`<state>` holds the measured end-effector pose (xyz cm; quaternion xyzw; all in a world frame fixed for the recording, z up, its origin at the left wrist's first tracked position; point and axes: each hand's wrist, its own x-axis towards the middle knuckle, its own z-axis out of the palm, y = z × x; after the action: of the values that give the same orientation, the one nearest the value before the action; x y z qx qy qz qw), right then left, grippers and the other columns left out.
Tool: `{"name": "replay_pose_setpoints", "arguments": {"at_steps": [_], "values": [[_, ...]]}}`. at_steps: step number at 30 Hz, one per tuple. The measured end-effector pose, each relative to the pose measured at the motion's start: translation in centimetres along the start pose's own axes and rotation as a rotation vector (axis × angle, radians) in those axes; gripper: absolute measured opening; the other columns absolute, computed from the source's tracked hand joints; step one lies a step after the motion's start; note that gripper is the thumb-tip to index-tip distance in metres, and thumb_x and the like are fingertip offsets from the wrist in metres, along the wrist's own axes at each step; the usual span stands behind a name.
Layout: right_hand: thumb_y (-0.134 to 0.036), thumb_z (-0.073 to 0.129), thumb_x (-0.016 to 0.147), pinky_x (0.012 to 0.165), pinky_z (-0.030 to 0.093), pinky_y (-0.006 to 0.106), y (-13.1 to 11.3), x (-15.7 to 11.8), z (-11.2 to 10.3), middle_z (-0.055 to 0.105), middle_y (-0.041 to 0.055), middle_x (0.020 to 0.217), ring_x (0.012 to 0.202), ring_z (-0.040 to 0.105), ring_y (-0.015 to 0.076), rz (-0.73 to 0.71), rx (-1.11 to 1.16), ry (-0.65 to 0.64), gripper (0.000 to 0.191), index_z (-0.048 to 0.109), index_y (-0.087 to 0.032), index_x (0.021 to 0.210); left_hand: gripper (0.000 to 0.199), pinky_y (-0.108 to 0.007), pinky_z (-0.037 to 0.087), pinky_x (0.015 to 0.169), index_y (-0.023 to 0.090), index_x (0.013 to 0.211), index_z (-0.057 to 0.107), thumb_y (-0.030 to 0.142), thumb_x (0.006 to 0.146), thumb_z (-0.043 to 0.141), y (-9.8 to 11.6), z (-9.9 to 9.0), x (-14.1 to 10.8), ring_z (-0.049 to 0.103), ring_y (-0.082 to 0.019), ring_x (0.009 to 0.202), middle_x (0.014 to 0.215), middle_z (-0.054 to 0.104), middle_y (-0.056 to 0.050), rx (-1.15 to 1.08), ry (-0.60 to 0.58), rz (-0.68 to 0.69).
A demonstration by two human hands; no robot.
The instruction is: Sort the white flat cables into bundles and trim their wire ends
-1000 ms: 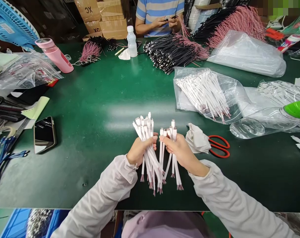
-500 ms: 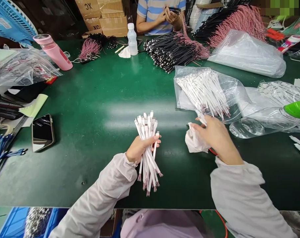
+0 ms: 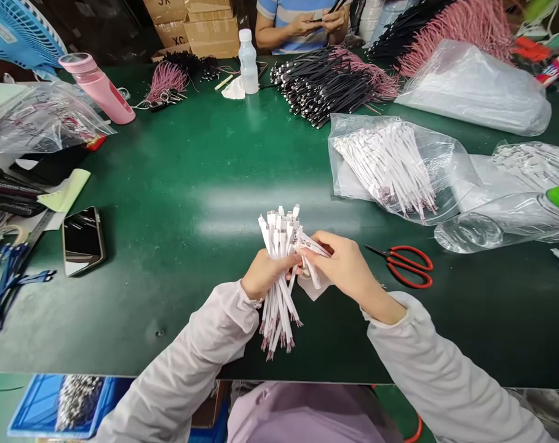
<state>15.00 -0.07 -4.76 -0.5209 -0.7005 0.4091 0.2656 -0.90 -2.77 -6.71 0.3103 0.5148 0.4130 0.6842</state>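
A bundle of short white cables (image 3: 278, 301), connectors up and pinkish wire ends down, is gripped by my left hand (image 3: 265, 274). My right hand (image 3: 341, 264) is closed beside it, pinching a white cable (image 3: 312, 243) against the bundle's right side. Beneath those fingers hangs a crumpled white cloth or tissue (image 3: 315, 288); whether the right hand alone holds it is hidden. Red-handled scissors (image 3: 411, 266) lie on the table right of my right hand. Farther back, a clear plastic bag (image 3: 387, 160) holds many more white cables.
A clear bottle with green cap (image 3: 495, 224) lies at the right. Black cables (image 3: 323, 86) are heaped at the back, before a person in a striped shirt (image 3: 302, 24). On the left are a phone (image 3: 82, 240) and a pink bottle (image 3: 101, 92). A blue bin (image 3: 32, 409) stands below the edge.
My right hand has moved left from near the plastic bag to the bundle, bringing the white cloth and a cable along. The scissors, formerly covered, now show. The view has shifted slightly.
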Motion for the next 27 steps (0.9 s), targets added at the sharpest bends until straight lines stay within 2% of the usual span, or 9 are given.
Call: {"name": "replay_pose_setpoints", "arguments": {"at_steps": [3, 8, 11, 13, 16, 20, 25, 27], "values": [[-0.032, 0.058, 0.079, 0.054, 0.028, 0.025, 0.3, 0.4, 0.3, 0.048, -0.0036, 0.059, 0.056, 0.039, 0.0114, -0.017, -0.078, 0.074, 0.02, 0.047, -0.02, 0.066, 0.021, -0.026, 0.037, 0.051, 0.013, 0.066, 0.067, 0.03, 0.063, 0.08, -0.1, 0.1, 0.0, 0.047, -0.01, 0.049, 0.055, 0.061, 0.0, 0.021, 0.011, 0.007], [-0.033, 0.06, 0.076, 0.053, 0.024, 0.025, 1.3, 1.0, -1.0, 0.038, -0.0048, 0.055, 0.054, 0.031, 0.0107, 0.042, -0.123, 0.189, 0.028, 0.041, -0.021, 0.061, 0.023, -0.026, 0.038, 0.052, 0.012, 0.067, 0.069, 0.032, 0.066, 0.079, -0.1, 0.1, 0.0, 0.048, -0.01, 0.051, 0.058, 0.061, -0.001, 0.031, 0.04, -0.024], [-0.043, 0.06, 0.078, 0.052, 0.023, 0.026, 1.4, 0.8, -1.3, 0.032, -0.005, 0.056, 0.056, 0.029, 0.0104, 0.089, 0.016, 0.124, 0.036, 0.039, -0.02, 0.059, 0.021, -0.027, 0.037, 0.052, 0.012, 0.063, 0.067, 0.03, 0.067, 0.078, -0.1, 0.1, 0.1, 0.047, -0.01, 0.05, 0.056, 0.06, -0.001, 0.04, 0.042, -0.03], [-0.046, 0.061, 0.077, 0.052, 0.023, 0.025, 1.3, 0.7, -1.2, 0.035, -0.0043, 0.059, 0.058, 0.031, 0.0104, 0.105, 0.072, 0.046, 0.037, 0.041, -0.019, 0.06, 0.02, -0.027, 0.037, 0.053, 0.012, 0.06, 0.066, 0.027, 0.068, 0.076, -0.1, 0.1, 0.2, 0.047, -0.01, 0.05, 0.054, 0.058, 0.0, 0.039, 0.037, -0.032], [-0.046, 0.063, 0.075, 0.053, 0.026, 0.025, 1.1, 0.6, -0.9, 0.045, -0.0025, 0.064, 0.06, 0.037, 0.0114, 0.15, 0.079, -0.048, 0.032, 0.05, -0.018, 0.066, 0.017, -0.027, 0.038, 0.054, 0.013, 0.06, 0.065, 0.024, 0.069, 0.074, -0.1, 0.0, 0.1, 0.049, -0.01, 0.051, 0.054, 0.058, 0.0, 0.043, 0.04, -0.035], [-0.044, 0.058, 0.077, 0.051, 0.023, 0.026, 1.2, 0.6, -0.8, 0.043, -0.0024, 0.061, 0.057, 0.034, 0.0112, 0.17, 0.093, -0.14, 0.029, 0.053, -0.017, 0.067, 0.017, -0.028, 0.039, 0.055, 0.013, 0.061, 0.066, 0.025, 0.07, 0.074, -0.3, -0.1, 0.1, 0.049, -0.011, 0.051, 0.054, 0.058, 0.0, 0.075, 0.023, -0.023], [-0.038, 0.06, 0.075, 0.051, 0.021, 0.026, 1.5, 0.8, -1.2, 0.033, -0.0044, 0.054, 0.055, 0.029, 0.0104, 0.164, -0.044, 0.034, 0.031, 0.042, -0.019, 0.057, 0.019, -0.028, 0.038, 0.054, 0.014, 0.064, 0.066, 0.028, 0.069, 0.077, -0.1, 0.0, 0.1, 0.049, -0.012, 0.052, 0.058, 0.06, -0.001, 0.089, 0.031, -0.024], [-0.04, 0.06, 0.075, 0.051, 0.021, 0.026, 1.8, 0.8, -1.3, 0.035, -0.0042, 0.055, 0.055, 0.03, 0.0104, 0.18, 0.03, 0.015, 0.031, 0.044, -0.019, 0.059, 0.019, -0.028, 0.037, 0.054, 0.014, 0.063, 0.067, 0.029, 0.069, 0.077, 0.0, 0.0, 0.1, 0.049, -0.012, 0.052, 0.058, 0.06, -0.001, 0.087, 0.032, -0.027]]}}
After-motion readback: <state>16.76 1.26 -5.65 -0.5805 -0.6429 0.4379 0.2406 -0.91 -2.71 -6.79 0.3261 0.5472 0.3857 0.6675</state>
